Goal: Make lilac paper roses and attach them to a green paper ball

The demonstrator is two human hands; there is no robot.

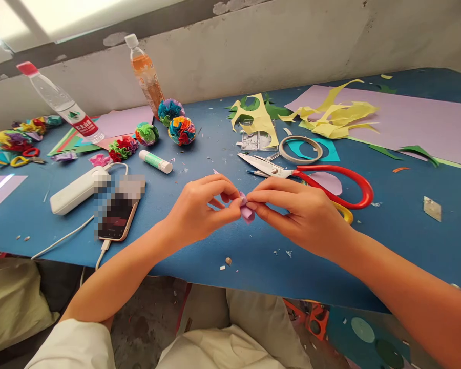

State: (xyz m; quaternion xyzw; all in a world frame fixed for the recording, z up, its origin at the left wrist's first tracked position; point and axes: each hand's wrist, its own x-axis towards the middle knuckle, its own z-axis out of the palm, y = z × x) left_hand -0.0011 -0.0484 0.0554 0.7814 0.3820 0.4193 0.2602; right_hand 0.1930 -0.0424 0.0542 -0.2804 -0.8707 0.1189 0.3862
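Between my two hands is a small piece of purple paper (247, 214), curled or folded, held above the blue table. My left hand (211, 202) pinches it from the left between thumb and fingers. From the right, my right hand (295, 205) grips the same piece with its fingertips, which cover part of it. Just behind my right hand lie large red-handled scissors (361, 189) with the blades apart. A pale purple paper disc (326, 182) shows through their handle, and a yellow handle (344, 211) peeks out beside my wrist.
A tape roll (319, 149), yellow paper scraps (341, 118) and a purple sheet (407, 118) lie at the back right. At left are a glue stick (153, 161), a phone (119, 218) on a cable, a white power bank (79, 190), two bottles (148, 77) and several colourful paper balls (182, 130).
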